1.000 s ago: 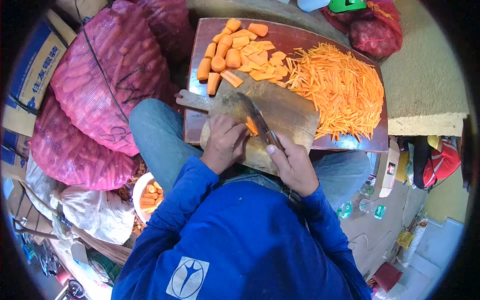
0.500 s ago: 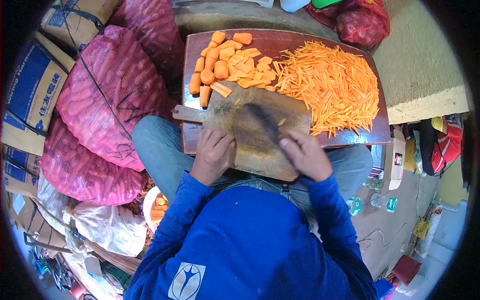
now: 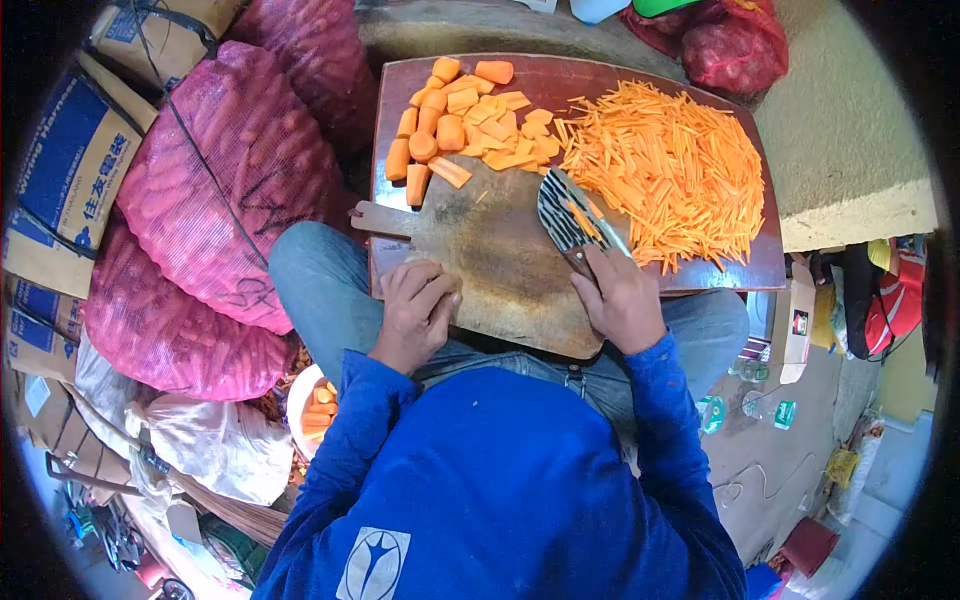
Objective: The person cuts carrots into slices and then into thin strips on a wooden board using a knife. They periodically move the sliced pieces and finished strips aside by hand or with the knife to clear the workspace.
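Observation:
My right hand (image 3: pixel 622 300) grips a knife (image 3: pixel 568 215) by its handle; the broad, striped blade lies over the right side of the wooden cutting board (image 3: pixel 500 250), with a few carrot strips on it. Curled at the board's lower left edge, my left hand (image 3: pixel 414 308) has its fingers bent together, and whether it holds anything is hidden. Thick carrot pieces (image 3: pixel 423 146) and flat carrot slices (image 3: pixel 495 125) lie beyond the board to the left. A large heap of thin carrot strips (image 3: pixel 670 170) covers the right part of the red table (image 3: pixel 590 68).
Pink mesh sacks (image 3: pixel 235 180) and cardboard boxes (image 3: pixel 70 160) are stacked on the left. A white bucket (image 3: pixel 300 400) of carrots stands by my left knee. Plastic bottles (image 3: pixel 765 406) lie on the floor at the right. A red mesh bag (image 3: pixel 735 50) sits behind the table.
The knife has swung from the board's middle to its right side, beside the heap, with its blade face now showing strips. My right hand has moved slightly up; my left hand has shifted slightly.

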Demonstrator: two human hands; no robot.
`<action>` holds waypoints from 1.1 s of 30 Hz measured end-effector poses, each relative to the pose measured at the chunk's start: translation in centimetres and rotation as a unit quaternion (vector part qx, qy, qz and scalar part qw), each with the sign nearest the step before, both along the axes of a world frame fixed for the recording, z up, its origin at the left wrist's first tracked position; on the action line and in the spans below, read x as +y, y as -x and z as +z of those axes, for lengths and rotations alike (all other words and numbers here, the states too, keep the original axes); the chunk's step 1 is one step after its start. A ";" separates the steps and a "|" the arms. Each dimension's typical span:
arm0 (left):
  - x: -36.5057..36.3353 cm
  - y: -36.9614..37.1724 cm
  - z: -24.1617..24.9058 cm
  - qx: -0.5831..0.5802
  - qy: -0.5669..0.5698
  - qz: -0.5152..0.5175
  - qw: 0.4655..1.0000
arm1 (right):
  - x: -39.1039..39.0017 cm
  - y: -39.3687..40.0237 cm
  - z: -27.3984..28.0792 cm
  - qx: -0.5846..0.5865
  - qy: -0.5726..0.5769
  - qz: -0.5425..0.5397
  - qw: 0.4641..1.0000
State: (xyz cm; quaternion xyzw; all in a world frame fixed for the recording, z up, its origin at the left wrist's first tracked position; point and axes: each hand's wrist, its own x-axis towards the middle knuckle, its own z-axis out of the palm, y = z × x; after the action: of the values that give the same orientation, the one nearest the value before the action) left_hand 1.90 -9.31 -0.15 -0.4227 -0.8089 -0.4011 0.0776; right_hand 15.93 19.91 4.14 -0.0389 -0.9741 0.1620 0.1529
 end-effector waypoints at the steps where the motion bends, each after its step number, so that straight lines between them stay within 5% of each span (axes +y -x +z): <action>1: 0.0 0.1 -0.1 -0.001 0.001 -0.003 1.000 | -0.4 0.1 -0.5 0.006 0.002 -0.013 1.000; 20: 0.4 0.5 0.9 -0.011 0.021 -0.010 1.000 | -0.8 0.6 -1.7 0.050 -0.009 -0.033 0.998; 33: 0.6 0.5 0.4 0.014 0.050 0.025 0.998 | -4.2 0.2 0.1 -0.056 0.058 0.056 0.995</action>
State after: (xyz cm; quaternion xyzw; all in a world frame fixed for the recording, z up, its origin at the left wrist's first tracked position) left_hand 1.37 -8.74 0.20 -0.4112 -0.8374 -0.3516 0.0779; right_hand 15.70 15.66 4.25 -0.0017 -0.9708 0.2241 0.0857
